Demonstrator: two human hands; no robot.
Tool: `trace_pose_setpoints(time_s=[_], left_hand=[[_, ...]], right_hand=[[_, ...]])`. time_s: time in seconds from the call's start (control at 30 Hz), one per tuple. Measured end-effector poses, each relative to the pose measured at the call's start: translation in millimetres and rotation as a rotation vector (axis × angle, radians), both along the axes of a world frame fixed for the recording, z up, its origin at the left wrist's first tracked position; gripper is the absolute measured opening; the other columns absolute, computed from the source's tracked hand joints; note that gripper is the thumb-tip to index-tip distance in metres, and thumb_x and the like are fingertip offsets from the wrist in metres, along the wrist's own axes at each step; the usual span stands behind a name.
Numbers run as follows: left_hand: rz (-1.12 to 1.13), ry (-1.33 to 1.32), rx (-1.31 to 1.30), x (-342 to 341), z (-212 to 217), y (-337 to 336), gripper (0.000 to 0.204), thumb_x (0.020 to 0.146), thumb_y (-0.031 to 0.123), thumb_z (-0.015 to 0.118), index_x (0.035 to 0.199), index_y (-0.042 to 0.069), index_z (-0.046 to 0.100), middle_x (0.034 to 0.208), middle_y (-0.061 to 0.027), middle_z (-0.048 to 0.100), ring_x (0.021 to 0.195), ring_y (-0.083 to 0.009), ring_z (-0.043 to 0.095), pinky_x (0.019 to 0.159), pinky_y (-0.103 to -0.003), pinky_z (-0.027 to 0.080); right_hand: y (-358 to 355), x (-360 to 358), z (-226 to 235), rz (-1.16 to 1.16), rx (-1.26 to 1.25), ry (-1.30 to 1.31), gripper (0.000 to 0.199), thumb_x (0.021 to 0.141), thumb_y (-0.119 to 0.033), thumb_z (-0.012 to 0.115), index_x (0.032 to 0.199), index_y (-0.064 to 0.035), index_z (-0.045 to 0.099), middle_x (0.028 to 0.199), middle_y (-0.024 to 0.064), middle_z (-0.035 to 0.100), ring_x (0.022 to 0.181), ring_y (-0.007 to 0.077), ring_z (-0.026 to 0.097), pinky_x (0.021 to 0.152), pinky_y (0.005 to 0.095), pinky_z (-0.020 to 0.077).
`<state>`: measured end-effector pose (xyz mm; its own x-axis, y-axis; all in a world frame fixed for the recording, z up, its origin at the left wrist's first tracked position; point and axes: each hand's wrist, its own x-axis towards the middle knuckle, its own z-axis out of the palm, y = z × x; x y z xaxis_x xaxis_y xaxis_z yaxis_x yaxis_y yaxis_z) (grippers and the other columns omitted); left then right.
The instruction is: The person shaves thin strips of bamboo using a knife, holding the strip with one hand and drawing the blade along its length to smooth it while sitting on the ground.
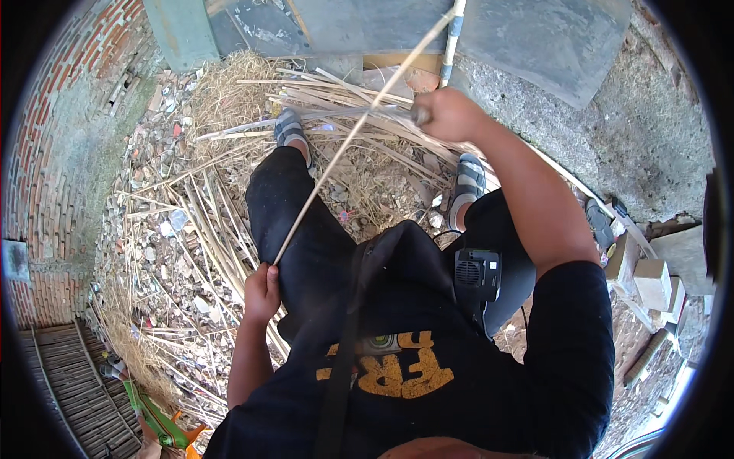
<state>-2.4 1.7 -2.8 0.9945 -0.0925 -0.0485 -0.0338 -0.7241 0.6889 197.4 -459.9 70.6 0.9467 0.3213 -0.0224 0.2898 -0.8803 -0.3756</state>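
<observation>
Currently, the left hand (261, 296) is holding the low end of a long stick (332, 166) just beside the left leg (277, 195), its fingers wrapping snugly with no gap showing. The stick is slanting up and rightward, passing over that leg and over a heap of strips (306, 95); its far end is meeting a striped pole (454, 30) in the view — whether the two are touching, I cannot tell. The right hand (453, 116) is hanging to the right of the stick, apart from it, with its fingers curling tight around a stubby thing (420, 115) whose dull, round end is poking out; blur is hiding what it is. A grey streak is running leftward from there, too smeared to name.

Two strapped sandals (290, 128) are standing on the ground among the strips. More strips are lying to the left in a pile (210, 222), on rubble (157, 249), and straw (229, 88) is bunching near the panels (336, 27). A black device (477, 277) is resting at the lap — pale blocks (652, 283) are sitting at the far right, and a brick wall (61, 130) is curving along the left.
</observation>
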Motion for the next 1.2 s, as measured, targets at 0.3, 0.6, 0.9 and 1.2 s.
trace_pose_setpoints(time_s=[0.3,0.6,0.9,1.2], left_hand=[[-0.002,-0.033,0.19,-0.3,15.7,-8.8,0.04,0.105,0.031,0.046,0.079,0.0,0.05,0.064,-0.0242,0.054,0.063,-0.0469,0.055,0.057,-0.049,0.041],[-0.022,-0.031,0.143,0.8,5.4,-1.3,0.04,0.104,0.031,0.048,0.079,0.001,0.048,0.064,-0.0252,0.054,0.065,-0.0497,0.054,0.057,-0.05,0.041],[0.004,-0.08,0.154,-4.8,-2.9,0.8,0.039,0.104,0.032,0.048,0.08,0.001,0.049,0.067,-0.0264,0.054,0.067,-0.0497,0.055,0.058,-0.049,0.042],[0.005,-0.054,0.16,-0.1,7.4,-6.6,0.043,0.104,0.037,0.047,0.081,0.001,0.05,0.065,-0.0245,0.055,0.066,-0.049,0.057,0.058,-0.049,0.043]], right_hand=[[-7.3,3.2,7.2,-0.089,-0.053,-0.021,0.031,0.079,-0.021,0.068,0.107,-0.007,0.069,0.094,0.0198,0.07,0.088,0.0361,0.068,0.08,0.0465,0.0538],[-29.2,18.4,7.3,-0.301,0.065,0.066,0.033,0.079,-0.02,0.064,0.108,-0.0055,0.07,0.101,0.0177,0.071,0.096,0.0367,0.068,0.087,0.0449,0.0547],[25.9,-26.9,31.5,0.018,-0.202,-0.023,0.029,0.074,-0.018,0.068,0.101,-0.0074,0.07,0.089,0.0199,0.07,0.085,0.0386,0.068,0.078,0.0463,0.0554],[-24.6,4.3,1.1,-0.176,-0.022,-0.084,0.029,0.078,-0.019,0.067,0.103,-0.0055,0.069,0.09,0.0192,0.071,0.086,0.0374,0.068,0.079,0.0467,0.0546]])
